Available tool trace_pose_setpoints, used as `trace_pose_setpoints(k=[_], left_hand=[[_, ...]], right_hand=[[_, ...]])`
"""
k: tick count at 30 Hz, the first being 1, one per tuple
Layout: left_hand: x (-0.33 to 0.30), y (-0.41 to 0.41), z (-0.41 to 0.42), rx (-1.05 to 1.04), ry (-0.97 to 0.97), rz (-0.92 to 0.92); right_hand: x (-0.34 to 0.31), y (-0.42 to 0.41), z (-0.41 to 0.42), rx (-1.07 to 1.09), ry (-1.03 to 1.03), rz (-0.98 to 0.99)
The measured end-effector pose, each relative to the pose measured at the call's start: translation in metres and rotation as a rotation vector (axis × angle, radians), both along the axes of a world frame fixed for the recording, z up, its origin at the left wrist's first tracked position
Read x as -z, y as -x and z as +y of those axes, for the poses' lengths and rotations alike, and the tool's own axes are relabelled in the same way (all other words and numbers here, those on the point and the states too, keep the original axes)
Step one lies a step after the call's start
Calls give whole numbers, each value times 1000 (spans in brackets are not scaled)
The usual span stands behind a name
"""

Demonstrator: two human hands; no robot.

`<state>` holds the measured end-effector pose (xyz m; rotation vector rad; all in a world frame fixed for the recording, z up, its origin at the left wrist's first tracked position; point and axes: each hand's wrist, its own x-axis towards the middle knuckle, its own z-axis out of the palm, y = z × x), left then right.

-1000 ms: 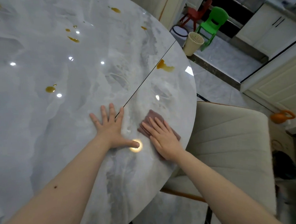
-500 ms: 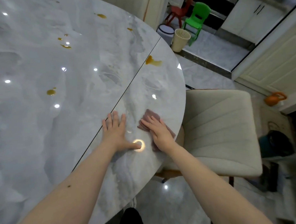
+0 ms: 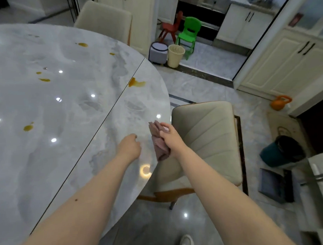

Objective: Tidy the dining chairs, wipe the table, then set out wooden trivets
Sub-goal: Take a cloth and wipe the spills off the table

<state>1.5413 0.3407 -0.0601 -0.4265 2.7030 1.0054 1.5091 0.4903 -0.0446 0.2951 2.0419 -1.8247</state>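
Observation:
A round grey marble table [image 3: 68,111] carries several amber spills, the largest [image 3: 136,83] near its right edge. My right hand [image 3: 169,138] grips a crumpled mauve cloth [image 3: 158,140] lifted off the tabletop at the table's right rim. My left hand [image 3: 129,147] hovers over the table just left of the cloth, fingers curled and holding nothing. A cream dining chair [image 3: 205,139] stands pushed under the table's right side. A second cream chair [image 3: 106,19] stands at the far side.
Small red [image 3: 170,27] and green [image 3: 189,34] plastic chairs, a beige bin [image 3: 175,55] and a grey bin [image 3: 158,52] stand by the kitchen doorway. An orange kettlebell [image 3: 281,102] and a teal bucket [image 3: 282,151] sit on the floor at right.
My right hand has bunched up the cloth and lifted it off the table. My left hand has left the tabletop and curled its fingers. The view has pulled back and tilted up.

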Motion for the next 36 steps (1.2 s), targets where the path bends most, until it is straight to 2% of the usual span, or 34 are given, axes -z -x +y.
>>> trace_pose_setpoints(k=[3, 5, 11, 15, 25, 31, 36], left_hand=[[-13, 30, 32, -99, -145, 29], [-19, 53, 60, -152, -246, 51], [-54, 122, 183, -313, -622, 82], [-71, 161, 249, -400, -771, 129], [-77, 277, 333, -471, -824, 226], [-70, 372, 340, -569, -795, 295], [-65, 429, 336, -656, -748, 306]], right_hand=[[-15, 27, 24, 84, 210, -161], [-25, 48, 52, 99, 257, -188], [-66, 114, 157, 113, 459, -149], [-81, 149, 220, 133, 481, -159], [-88, 263, 307, 149, 478, -210], [-87, 357, 309, 82, 418, -259], [-85, 421, 300, 17, 468, -293]])
